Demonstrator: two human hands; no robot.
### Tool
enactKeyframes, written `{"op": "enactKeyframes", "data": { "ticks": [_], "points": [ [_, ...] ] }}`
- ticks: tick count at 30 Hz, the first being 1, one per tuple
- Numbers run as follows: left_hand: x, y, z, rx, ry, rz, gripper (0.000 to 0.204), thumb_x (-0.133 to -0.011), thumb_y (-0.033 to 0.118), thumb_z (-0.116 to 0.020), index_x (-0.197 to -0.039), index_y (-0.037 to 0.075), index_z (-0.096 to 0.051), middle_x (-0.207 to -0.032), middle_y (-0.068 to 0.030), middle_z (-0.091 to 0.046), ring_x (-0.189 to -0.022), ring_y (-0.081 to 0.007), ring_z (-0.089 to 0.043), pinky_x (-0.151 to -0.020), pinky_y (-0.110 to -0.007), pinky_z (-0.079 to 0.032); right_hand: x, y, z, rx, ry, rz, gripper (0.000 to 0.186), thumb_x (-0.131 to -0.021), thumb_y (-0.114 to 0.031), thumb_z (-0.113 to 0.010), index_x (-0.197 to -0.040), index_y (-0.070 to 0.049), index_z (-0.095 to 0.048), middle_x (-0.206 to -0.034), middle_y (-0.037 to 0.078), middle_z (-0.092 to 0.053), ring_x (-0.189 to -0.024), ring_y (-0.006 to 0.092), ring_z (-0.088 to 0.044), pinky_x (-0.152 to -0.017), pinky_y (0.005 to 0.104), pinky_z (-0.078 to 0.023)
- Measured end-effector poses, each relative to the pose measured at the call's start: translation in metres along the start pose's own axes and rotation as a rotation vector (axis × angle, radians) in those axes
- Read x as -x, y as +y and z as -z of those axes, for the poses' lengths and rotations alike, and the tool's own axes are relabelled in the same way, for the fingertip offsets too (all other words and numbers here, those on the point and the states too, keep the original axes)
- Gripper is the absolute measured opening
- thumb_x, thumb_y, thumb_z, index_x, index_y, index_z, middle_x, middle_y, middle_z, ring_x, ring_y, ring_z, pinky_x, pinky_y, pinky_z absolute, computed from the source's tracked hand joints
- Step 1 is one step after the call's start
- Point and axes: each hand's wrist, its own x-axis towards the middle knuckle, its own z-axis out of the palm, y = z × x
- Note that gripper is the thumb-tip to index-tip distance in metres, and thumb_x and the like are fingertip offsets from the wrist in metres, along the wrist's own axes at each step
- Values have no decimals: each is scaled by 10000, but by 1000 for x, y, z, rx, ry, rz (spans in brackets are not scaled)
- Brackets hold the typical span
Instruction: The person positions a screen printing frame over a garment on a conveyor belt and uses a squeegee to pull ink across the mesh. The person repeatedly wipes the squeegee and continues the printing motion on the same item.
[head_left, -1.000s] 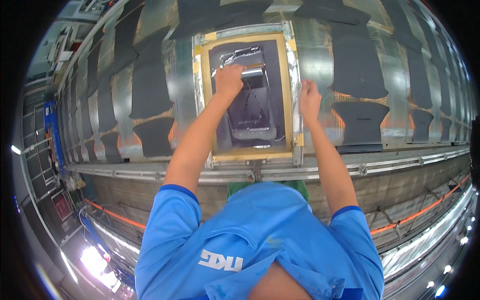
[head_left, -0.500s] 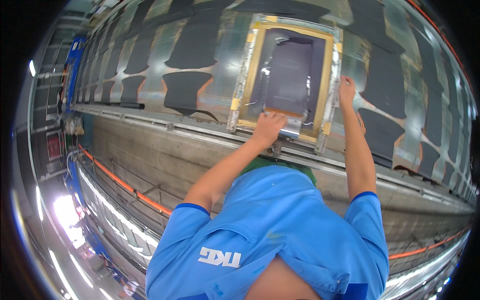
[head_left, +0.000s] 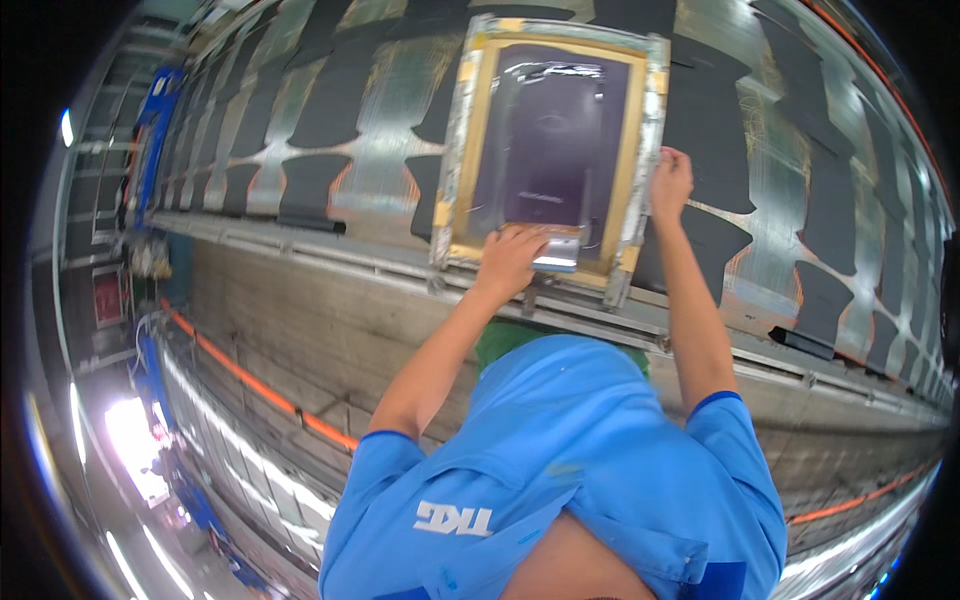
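A screen-printing frame with a purple mesh and yellow taped borders lies on the long table in front of me. Across the near end of the mesh rests a wide squeegee with a metallic face. My left hand is closed over the squeegee's left part, hiding that end. At the frame's right side rail, my right hand has its fingers curled against the outer edge. Dark fabric pieces lie flat on both sides of the frame, and the frame hides what is under it.
A metal rail runs along the table's near edge. Dark rolled bits lie near that edge. A blue post stands at the table's left end. Behind me, an orange pipe runs beside another long rack.
The frame has shifted left over the fabric pieces, with the squeegee and both hands moving along. The squeegee stays at the mesh's near end.
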Motion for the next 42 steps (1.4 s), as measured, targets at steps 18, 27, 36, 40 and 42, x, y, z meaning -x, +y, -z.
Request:
{"op": "enactKeyframes", "data": {
  "ticks": [18,27,36,40,42],
  "points": [
    [74,-154,44,-85,3,-152,513,-729,17,-670,-1229,130,-653,-1300,-16,-643,-1203,-236,-579,-935,-415,-428,69,-46,-121,164,46,-63,203,-994,-274,-534,-1052,-99,-620,-776,235,-679,-779,470,-653,-698,558,-478],
    [-81,-187,48,-165,112,-190,353,-799,44,-653,-1138,139,-664,-1224,-10,-654,-1142,-214,-595,-904,-424,-415,70,-44,-123,261,26,-147,216,-989,-279,-540,-1040,-98,-647,-792,235,-686,-795,448,-668,-736,541,-495],
    [-289,-220,85,-201,-59,-32,311,-803,142,-661,-1088,230,-749,-1015,-68,-732,-964,-301,-685,-820,-459,-517,71,-52,-123,206,11,-165,238,-991,-278,-542,-1054,-84,-664,-780,207,-684,-748,408,-670,-719,502,-492],
    [-250,-210,54,-278,46,-96,299,-809,103,-626,-1048,228,-757,-1024,-30,-737,-958,-261,-685,-778,-448,-479,69,-47,-124,173,28,-125,221,-987,-271,-546,-1044,-84,-650,-775,205,-690,-749,429,-665,-701,519,-493],
    [-207,-203,44,-261,102,-132,313,-786,68,-620,-1026,217,-754,-1030,-12,-737,-969,-232,-678,-762,-433,-462,67,-48,-123,174,15,-135,226,-988,-275,-547,-1044,-82,-650,-785,204,-693,-758,429,-667,-704,519,-493]
  ]
}}
